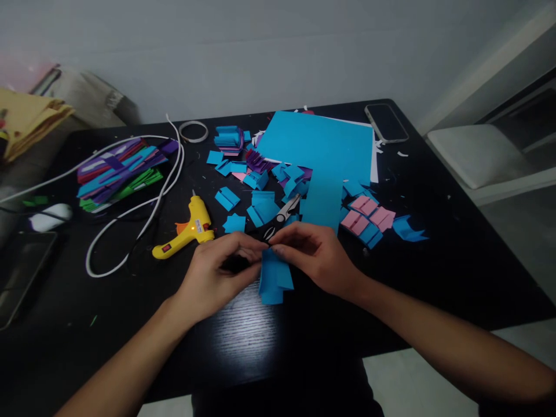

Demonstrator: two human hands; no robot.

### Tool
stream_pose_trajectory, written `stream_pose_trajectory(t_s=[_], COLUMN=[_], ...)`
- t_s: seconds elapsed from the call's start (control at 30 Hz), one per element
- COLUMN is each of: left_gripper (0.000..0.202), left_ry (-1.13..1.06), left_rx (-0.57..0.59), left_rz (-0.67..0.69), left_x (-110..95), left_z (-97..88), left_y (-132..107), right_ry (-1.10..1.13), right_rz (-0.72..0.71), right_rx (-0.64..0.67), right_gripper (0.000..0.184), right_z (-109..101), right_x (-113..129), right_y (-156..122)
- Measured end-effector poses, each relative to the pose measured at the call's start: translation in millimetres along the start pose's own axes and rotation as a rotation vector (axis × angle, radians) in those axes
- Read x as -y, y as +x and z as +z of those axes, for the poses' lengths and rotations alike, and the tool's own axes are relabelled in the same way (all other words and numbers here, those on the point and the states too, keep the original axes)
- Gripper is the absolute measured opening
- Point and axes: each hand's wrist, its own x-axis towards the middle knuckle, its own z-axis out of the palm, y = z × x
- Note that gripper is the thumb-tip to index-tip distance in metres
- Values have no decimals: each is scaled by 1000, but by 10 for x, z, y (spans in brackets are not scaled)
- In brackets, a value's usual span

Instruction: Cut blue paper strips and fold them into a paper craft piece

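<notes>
Both hands meet over the front middle of the table around a folded blue paper piece (274,277). My left hand (219,269) pinches its upper left edge between thumb and fingers. From the other side my right hand (319,255) grips the top of the same piece with thumb and forefinger. The lower flaps hang free below the fingers. Just beyond the fingertips lie black-handled scissors (282,217), partly hidden by the right hand. To the left of my left hand rests a yellow glue gun (189,229), its small light glowing.
Loose blue folded papers (263,207) and a large blue sheet (324,139) lie beyond the hands. Pink folded pieces (365,214) are at right. A phone (386,123) occupies the far right corner. A white cable (143,231) loops near bundled coloured strips (119,171) on the left.
</notes>
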Motion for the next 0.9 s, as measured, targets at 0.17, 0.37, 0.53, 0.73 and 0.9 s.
stream_pose_trajectory(t_s=[0.17,0.37,0.53,0.73,0.9], left_gripper=[18,21,21,19,22], left_ry=[2,26,10,-21,-55], left_rx=[72,163,204,225,198], left_rz=[-2,45,61,0,-43], left_x=[-19,-17,-6,-3,18], left_z=[-18,-16,-17,-64,-82], left_y=[6,-2,-1,11,7], right_ry=[-4,-91,-154,-54,-10], right_rz=[85,121,109,160,159], right_rx=[59,145,162,158,132], right_gripper=[27,24,24,21,20], right_z=[-33,-68,-48,-72,-98], right_x=[-13,-15,12,18,12], right_y=[13,20,-3,26,51])
